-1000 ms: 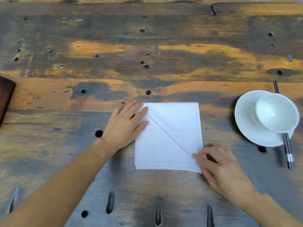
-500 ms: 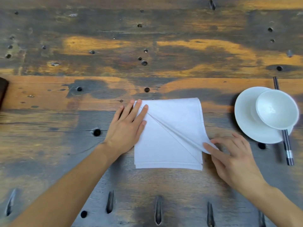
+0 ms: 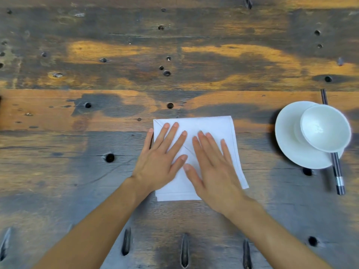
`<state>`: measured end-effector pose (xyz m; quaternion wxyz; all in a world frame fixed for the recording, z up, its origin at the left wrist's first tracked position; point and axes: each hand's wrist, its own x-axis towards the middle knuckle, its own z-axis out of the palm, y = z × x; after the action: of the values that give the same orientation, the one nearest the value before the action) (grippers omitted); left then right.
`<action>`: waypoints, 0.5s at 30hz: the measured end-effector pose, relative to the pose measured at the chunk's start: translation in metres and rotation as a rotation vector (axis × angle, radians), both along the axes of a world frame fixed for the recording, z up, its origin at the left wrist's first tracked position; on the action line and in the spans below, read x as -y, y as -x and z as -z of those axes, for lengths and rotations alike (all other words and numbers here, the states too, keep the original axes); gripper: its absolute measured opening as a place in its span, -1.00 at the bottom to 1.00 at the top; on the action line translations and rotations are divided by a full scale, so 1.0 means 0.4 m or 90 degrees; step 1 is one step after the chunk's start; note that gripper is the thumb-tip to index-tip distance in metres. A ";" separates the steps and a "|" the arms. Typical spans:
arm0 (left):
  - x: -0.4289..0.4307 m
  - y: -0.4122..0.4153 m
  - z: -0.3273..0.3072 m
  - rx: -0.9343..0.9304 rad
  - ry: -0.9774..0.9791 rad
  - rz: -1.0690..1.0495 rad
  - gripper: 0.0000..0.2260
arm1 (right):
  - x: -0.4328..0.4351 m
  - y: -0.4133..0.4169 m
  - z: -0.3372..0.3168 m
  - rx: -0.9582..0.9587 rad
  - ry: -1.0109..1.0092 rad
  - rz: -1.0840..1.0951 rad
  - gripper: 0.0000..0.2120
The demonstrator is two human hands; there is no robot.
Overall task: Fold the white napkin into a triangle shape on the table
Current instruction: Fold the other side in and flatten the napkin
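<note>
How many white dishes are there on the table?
2. A plate lies to the right of the napkin; a bowl rests on the plate's right part. None seems hidden.

This worktop (image 3: 174, 45) is rough, weathered matt wood. The napkin (image 3: 213, 127) under the right hand (image 3: 213, 167) looks like soft matt cloth. Right of that hand, the saucer (image 3: 287, 148) and bowl (image 3: 326, 129) look smooth with a faint sheen.

Dining setting: weathered wooden table (image 3: 194, 55), white bowl (image 3: 325, 128) on saucer (image 3: 287, 144), chopsticks (image 3: 338, 175), folded napkin (image 3: 213, 125).
</note>
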<state>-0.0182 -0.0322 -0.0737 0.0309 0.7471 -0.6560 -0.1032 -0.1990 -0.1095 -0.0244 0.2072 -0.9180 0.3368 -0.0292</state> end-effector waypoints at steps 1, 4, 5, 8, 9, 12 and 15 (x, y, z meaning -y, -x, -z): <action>0.000 0.001 0.003 0.004 -0.008 -0.003 -0.43 | -0.001 -0.034 0.012 -0.022 -0.022 0.019 -0.33; 0.003 0.007 0.002 0.016 -0.025 -0.015 -0.43 | -0.023 -0.084 0.040 -0.117 -0.086 0.077 -0.19; 0.003 0.007 0.002 0.021 -0.027 -0.014 -0.43 | -0.038 -0.082 0.045 -0.132 -0.093 0.083 -0.18; 0.001 0.002 -0.002 0.022 -0.029 -0.008 -0.43 | -0.092 -0.044 0.054 -0.128 -0.071 0.094 -0.22; 0.001 0.001 -0.004 0.017 -0.027 -0.009 -0.42 | -0.107 -0.022 0.058 -0.133 -0.058 0.097 -0.22; 0.002 0.005 -0.009 0.005 -0.022 -0.013 -0.43 | -0.142 0.055 0.068 -0.149 -0.032 0.111 -0.22; 0.002 0.005 -0.009 0.007 -0.032 -0.013 -0.43 | -0.169 0.123 0.067 -0.163 -0.021 0.148 -0.20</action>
<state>-0.0201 -0.0330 -0.0701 0.0099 0.7548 -0.6457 -0.1151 -0.2484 -0.0418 -0.0513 0.1728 -0.8655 0.4649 0.0700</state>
